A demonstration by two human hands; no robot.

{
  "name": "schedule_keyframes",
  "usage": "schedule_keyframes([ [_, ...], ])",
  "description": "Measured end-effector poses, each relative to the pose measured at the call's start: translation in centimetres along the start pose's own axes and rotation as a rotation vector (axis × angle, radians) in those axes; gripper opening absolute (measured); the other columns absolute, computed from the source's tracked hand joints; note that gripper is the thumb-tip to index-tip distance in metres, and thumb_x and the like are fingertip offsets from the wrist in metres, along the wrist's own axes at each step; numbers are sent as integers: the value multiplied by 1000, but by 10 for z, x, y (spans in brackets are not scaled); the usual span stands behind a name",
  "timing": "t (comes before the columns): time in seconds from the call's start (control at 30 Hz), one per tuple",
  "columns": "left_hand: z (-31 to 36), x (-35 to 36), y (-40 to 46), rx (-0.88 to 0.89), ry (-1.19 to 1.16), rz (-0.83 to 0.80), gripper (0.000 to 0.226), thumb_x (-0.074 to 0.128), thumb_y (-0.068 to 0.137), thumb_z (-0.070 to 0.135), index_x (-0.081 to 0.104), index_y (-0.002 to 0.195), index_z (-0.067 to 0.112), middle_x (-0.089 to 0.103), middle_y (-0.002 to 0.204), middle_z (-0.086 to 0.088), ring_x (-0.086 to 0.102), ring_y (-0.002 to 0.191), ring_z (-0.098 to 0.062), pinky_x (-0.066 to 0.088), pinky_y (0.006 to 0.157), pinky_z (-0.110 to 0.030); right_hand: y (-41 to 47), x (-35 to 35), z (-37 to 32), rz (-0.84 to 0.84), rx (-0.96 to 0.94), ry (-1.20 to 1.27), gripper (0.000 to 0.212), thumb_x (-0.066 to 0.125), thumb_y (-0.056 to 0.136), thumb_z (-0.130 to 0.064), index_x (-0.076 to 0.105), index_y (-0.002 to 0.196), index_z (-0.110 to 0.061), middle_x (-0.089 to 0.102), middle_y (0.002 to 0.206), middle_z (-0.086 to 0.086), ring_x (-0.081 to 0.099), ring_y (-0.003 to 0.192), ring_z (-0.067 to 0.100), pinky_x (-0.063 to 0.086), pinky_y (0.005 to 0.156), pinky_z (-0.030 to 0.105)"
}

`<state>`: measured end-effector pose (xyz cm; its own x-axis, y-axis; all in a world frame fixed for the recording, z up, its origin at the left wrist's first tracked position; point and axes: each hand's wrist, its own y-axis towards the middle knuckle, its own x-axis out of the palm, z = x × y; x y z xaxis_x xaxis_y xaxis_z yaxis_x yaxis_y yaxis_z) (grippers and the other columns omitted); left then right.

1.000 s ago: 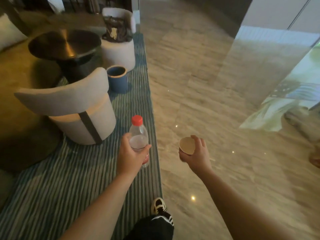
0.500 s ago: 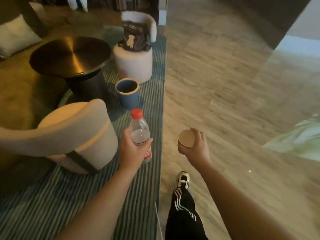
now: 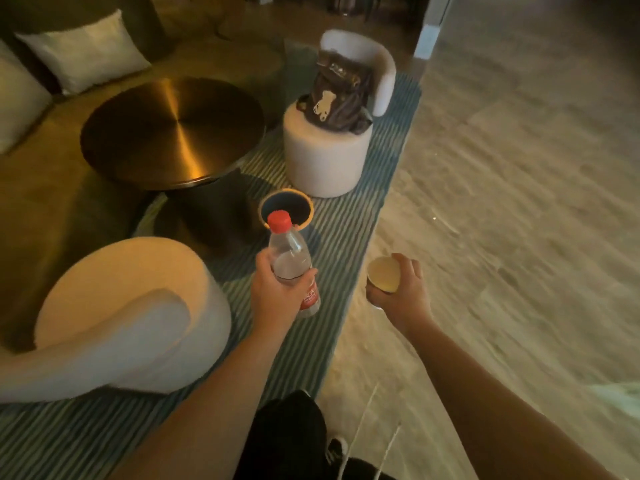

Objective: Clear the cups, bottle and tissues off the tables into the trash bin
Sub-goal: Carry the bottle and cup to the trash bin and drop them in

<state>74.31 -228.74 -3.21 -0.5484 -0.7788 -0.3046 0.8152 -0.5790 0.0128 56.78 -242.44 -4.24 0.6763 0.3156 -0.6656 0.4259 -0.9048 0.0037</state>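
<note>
My left hand (image 3: 273, 292) grips a clear plastic bottle (image 3: 289, 258) with a red cap and red label, held upright. The cap overlaps the near rim of a blue trash bin (image 3: 304, 211) that stands open on the striped rug just beyond. My right hand (image 3: 403, 296) holds a small paper cup (image 3: 382, 273), its pale inside turned toward me, over the edge of the stone floor. The round brass-topped table (image 3: 173, 129) to the left of the bin is bare.
A pale curved chair (image 3: 131, 317) stands close at the left. Beyond the bin, a second white chair (image 3: 327, 161) carries a brown bag (image 3: 341, 95). A sofa with cushions (image 3: 83, 51) lies far left. Stone floor (image 3: 519, 202) spreads right; my leg (image 3: 287, 434) is below.
I have walked closer to the bin, which now sits just past the bottle. Both hands still carry the bottle and cup, held at about the same height.
</note>
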Motion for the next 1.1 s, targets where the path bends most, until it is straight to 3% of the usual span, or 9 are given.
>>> schedule_keyframes([
  [0.17, -9, 37, 97, -105, -48, 100, 63, 83, 68, 35, 43, 117, 30, 53, 103, 23, 53, 93, 3, 42, 78, -20, 121, 32, -1, -105, -67, -59, 75, 79, 66, -38, 41, 130, -22, 45, 126, -1, 49, 109, 21, 46, 85, 39],
  [0.4, -50, 72, 278, -225, -81, 263, 67, 86, 65, 28, 45, 119, 29, 55, 113, 11, 53, 102, -5, 43, 85, -24, 315, 111, -22, -267, -183, -154, 75, 79, 69, -34, 44, 132, -17, 45, 125, 3, 44, 114, 19, 34, 86, 26],
  [0.57, -80, 91, 388, -336, 8, 312, 66, 86, 65, 30, 44, 116, 35, 54, 104, 19, 54, 100, -8, 42, 79, -25, 448, 163, -47, -426, -187, -182, 78, 79, 71, -30, 40, 136, -12, 42, 131, 8, 40, 121, 23, 32, 95, 28],
  [0.73, -119, 125, 456, -469, 20, 323, 71, 86, 63, 25, 45, 121, 30, 61, 110, 8, 60, 104, -15, 51, 89, -37, 530, 213, -44, -501, -191, -192, 77, 81, 69, -27, 42, 133, -12, 43, 129, 8, 40, 115, 17, 23, 82, 12],
  [0.9, -183, 169, 502, -600, -53, 381, 74, 86, 59, 26, 44, 119, 41, 60, 111, 15, 60, 105, -11, 52, 91, -37, 584, 277, -19, -593, -125, -150, 77, 84, 64, -28, 42, 128, -24, 38, 114, -8, 39, 101, 4, 31, 75, 13],
  [0.97, -207, 184, 518, -701, -108, 374, 83, 86, 56, 33, 39, 123, 49, 57, 113, 21, 58, 107, -9, 52, 89, -34, 602, 304, -7, -647, -70, -93, 67, 84, 64, -26, 46, 119, -28, 42, 111, -9, 46, 96, 6, 37, 70, 14],
  [1.1, -236, 204, 528, -730, -101, 393, 100, 84, 51, 53, 27, 134, 52, 42, 116, 49, 43, 108, 19, 36, 88, -10, 630, 342, 8, -729, -104, -41, 48, 81, 66, -19, 57, 108, -16, 54, 108, 6, 58, 88, 15, 53, 65, 25],
])
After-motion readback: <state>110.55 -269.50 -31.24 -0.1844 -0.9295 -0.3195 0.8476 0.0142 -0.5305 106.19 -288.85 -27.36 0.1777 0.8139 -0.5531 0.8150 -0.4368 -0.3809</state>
